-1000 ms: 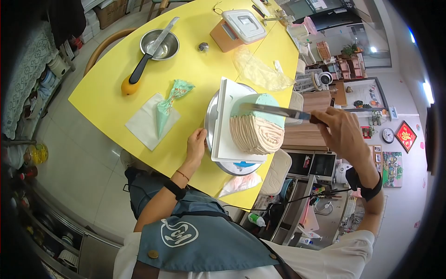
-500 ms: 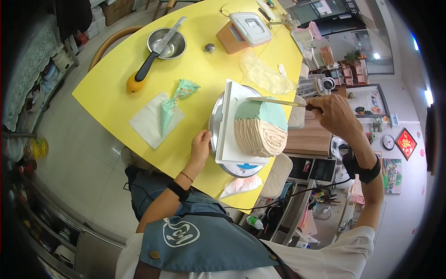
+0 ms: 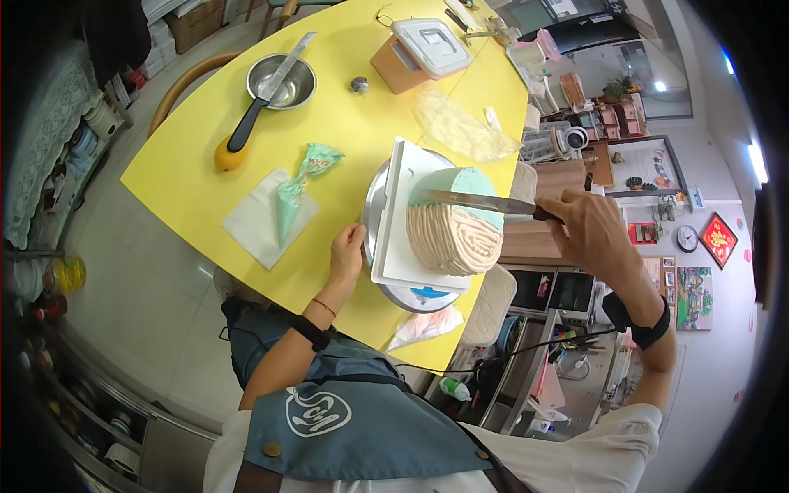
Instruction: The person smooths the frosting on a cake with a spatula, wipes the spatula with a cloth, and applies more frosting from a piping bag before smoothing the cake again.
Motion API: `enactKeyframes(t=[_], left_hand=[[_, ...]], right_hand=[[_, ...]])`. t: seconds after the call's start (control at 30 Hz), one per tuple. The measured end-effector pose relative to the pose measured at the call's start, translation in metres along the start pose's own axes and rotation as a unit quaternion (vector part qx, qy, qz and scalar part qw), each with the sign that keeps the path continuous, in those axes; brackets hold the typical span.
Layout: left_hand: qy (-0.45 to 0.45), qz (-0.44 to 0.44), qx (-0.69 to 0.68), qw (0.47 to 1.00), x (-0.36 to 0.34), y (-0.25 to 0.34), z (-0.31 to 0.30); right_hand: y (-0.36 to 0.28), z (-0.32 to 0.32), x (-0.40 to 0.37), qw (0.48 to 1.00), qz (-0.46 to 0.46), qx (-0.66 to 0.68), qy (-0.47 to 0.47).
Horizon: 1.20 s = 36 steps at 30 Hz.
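A round cake (image 3: 454, 226), mint green on its far part and ribbed beige on its near part, stands on a white square board (image 3: 398, 246) on a metal turntable (image 3: 371, 215). My right hand (image 3: 588, 232) grips the handle of a long palette knife (image 3: 477, 201) whose blade lies across the green top, near the line where the two colours meet. My left hand (image 3: 347, 255) rests on the turntable's left edge, fingers touching the rim.
On the yellow table (image 3: 205, 172) lie a green piping bag (image 3: 294, 191) on white paper, a steel bowl (image 3: 282, 80) with a black-handled spatula, an orange fruit (image 3: 229, 154), an empty clear bag (image 3: 460, 125), a pink piping bag (image 3: 424, 325) and a white-lidded box (image 3: 421, 49).
The knife blade was beyond the cake's far edge half a second ago; it has come back onto the green top. My left hand stays on the turntable rim.
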<state>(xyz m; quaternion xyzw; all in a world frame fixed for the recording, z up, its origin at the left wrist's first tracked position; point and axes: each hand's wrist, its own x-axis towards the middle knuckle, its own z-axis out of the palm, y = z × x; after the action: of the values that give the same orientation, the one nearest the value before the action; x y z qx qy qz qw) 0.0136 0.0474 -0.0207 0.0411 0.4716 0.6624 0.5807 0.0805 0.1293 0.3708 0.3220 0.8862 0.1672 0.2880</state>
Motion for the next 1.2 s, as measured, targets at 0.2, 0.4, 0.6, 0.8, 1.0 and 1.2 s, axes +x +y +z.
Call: enactKeyframes(t=[0.2, 0.4, 0.6, 0.8, 1.0, 1.2], left_hand=[[-0.041, -0.031, 0.003, 0.999, -0.002, 0.009, -0.003], [-0.013, -0.012, -0.031, 0.999, -0.004, 0.005, 0.001], [-0.024, -0.007, -0.009, 1.0, -0.005, 0.006, -0.001], [-0.034, 0.016, 0.027, 0.999, 0.002, -0.006, -0.005], [-0.009, -0.006, -0.012, 1.0, 0.0, -0.006, -0.003], [-0.034, -0.047, -0.016, 0.998, -0.011, 0.012, -0.004]], right_hand=[[-0.002, 0.003, -0.007, 1.0, -0.003, 0.012, 0.001], [0.004, 0.006, -0.006, 0.998, -0.028, 0.029, 0.043], [0.003, 0.002, 0.003, 1.0, -0.01, 0.004, 0.008], [0.003, 0.002, 0.0, 0.999, -0.045, 0.007, 0.03], [0.017, -0.009, 0.011, 0.994, -0.02, 0.052, 0.098], [0.07, 0.014, 0.009, 0.983, 0.02, 0.149, 0.109]])
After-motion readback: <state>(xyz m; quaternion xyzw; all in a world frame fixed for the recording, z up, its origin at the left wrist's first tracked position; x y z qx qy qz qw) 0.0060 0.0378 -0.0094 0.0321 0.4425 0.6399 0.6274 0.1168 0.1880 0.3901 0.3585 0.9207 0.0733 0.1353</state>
